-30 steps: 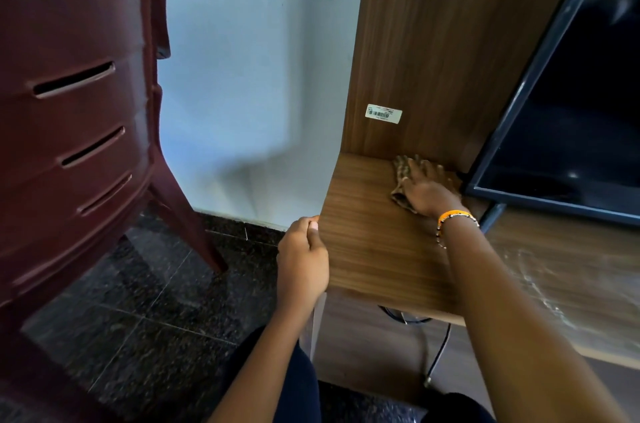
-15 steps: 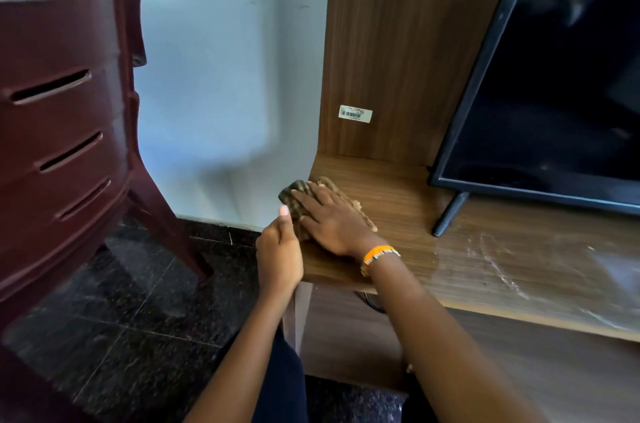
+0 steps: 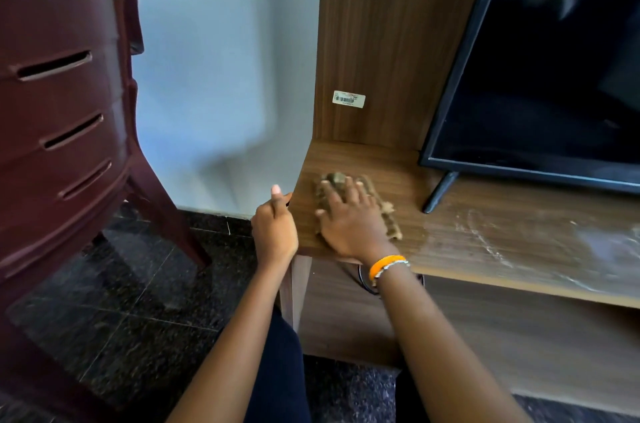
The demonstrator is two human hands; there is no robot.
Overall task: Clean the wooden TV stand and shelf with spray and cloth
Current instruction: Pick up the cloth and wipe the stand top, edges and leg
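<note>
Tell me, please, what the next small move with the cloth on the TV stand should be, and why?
Probably slide the cloth rightward along the stand top, past the TV foot. The right hand presses it flat near the left end, where the wood looks wiped, while whitish streaks show to the right. The left hand grips the left edge and could steady the person.

- Maroon plastic chair [image 3: 59, 118] fills the left of the frame.
- Pale blue wall [image 3: 221, 76] at upper centre.
- Dark speckled tiled floor [image 3: 131, 312] at lower left.
</note>
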